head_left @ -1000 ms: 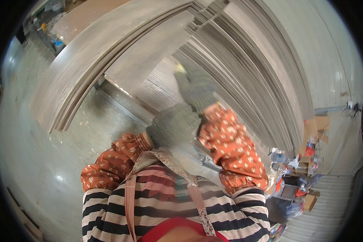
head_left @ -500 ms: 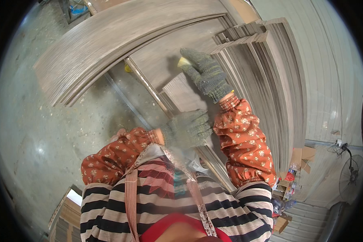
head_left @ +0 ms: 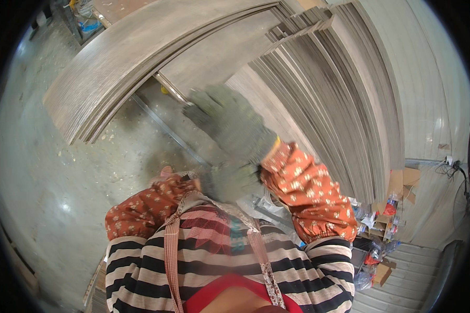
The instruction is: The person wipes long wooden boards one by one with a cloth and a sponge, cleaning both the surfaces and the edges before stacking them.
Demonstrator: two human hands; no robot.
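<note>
My right hand [head_left: 228, 124], in a grey-green knitted glove, reaches leftward in front of my chest, fingers stretched out and somewhat blurred. Nothing shows in its grasp. Just below it and partly covered by it is my left hand [head_left: 228, 181], gloved alike; motion smears its fingers. Beyond the right hand, a pale wood-grain plank [head_left: 269, 101] lies along the left side of a row of grey-brown planks [head_left: 318, 99] standing on edge. Neither hand visibly touches these planks.
A fanned stack of wide planks [head_left: 115, 57] spans the far left, over the concrete floor [head_left: 42, 156]. A metal rail [head_left: 169, 87] runs under the work area. Cardboard boxes and plastic litter [head_left: 384, 255] lie at right, near a fan [head_left: 462, 195] by the pale wall.
My right hand has moved left and nearer my body, off the plank surface, and now overlaps my left hand. The left hand has dropped slightly closer to me. The view has shifted.
</note>
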